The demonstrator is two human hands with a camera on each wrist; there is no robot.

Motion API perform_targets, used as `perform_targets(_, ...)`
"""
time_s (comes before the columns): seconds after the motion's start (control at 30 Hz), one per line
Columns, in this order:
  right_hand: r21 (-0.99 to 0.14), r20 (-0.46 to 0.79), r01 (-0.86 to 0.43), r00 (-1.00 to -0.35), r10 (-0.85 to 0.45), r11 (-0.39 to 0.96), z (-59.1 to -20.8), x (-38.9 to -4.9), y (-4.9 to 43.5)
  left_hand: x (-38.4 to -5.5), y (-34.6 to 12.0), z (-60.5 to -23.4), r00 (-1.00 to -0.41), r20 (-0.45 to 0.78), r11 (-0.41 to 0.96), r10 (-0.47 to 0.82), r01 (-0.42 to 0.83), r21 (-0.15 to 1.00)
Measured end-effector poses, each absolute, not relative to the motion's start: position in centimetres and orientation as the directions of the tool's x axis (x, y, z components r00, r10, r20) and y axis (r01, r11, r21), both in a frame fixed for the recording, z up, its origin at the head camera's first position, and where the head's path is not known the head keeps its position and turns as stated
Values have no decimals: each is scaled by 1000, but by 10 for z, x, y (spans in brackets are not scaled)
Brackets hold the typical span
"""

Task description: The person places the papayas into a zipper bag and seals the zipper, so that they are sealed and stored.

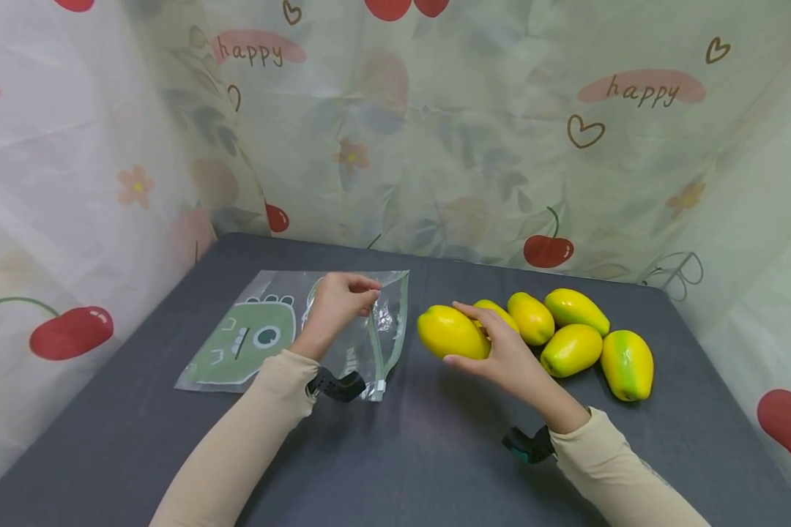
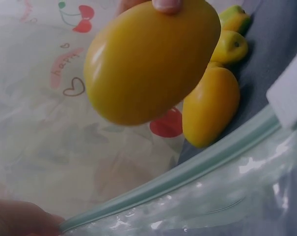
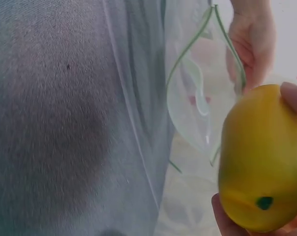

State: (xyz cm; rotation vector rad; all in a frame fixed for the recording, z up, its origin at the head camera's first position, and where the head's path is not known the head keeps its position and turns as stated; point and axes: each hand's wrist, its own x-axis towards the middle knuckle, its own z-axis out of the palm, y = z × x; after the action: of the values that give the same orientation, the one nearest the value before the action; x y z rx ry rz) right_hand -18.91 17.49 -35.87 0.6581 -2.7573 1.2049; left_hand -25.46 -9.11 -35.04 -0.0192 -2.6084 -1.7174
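Holding a yellow fruit beside an open zip bag

A person's two hands are apart over a dark grey desk. The right hand grips the fruit, thumb on one side and fingers on the other, just above the desk and to the right of the bag's mouth. The left hand pinches the bag's edge; this seems meant to keep the mouth parted, since the green-edged sides bow away from each other in the right wrist view. Gripping the fruit by its sides probably leaves one end free to face the opening.

The fruit is plump, oval and smooth, with a soft shine and a dark green spot at one end. The clear bag lies mostly flat, printed with a green one-eyed creature, and has a white slider. Five other yellow fruits rest grouped to the right, one streaked green.
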Motion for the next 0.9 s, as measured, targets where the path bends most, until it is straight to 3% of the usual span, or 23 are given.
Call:
perform_targets(0.33, -743, 192, -373, -914, -357, 556, -371, -201, 151, -255, -89, -353, -1000, 19, 404, 0, 17, 915)
perform_targets(0.9, -708, 155, -378, -907, -391, 596, -394, -209, 128, -252, -82, -353, -1000, 26, 399, 12, 29, 916)
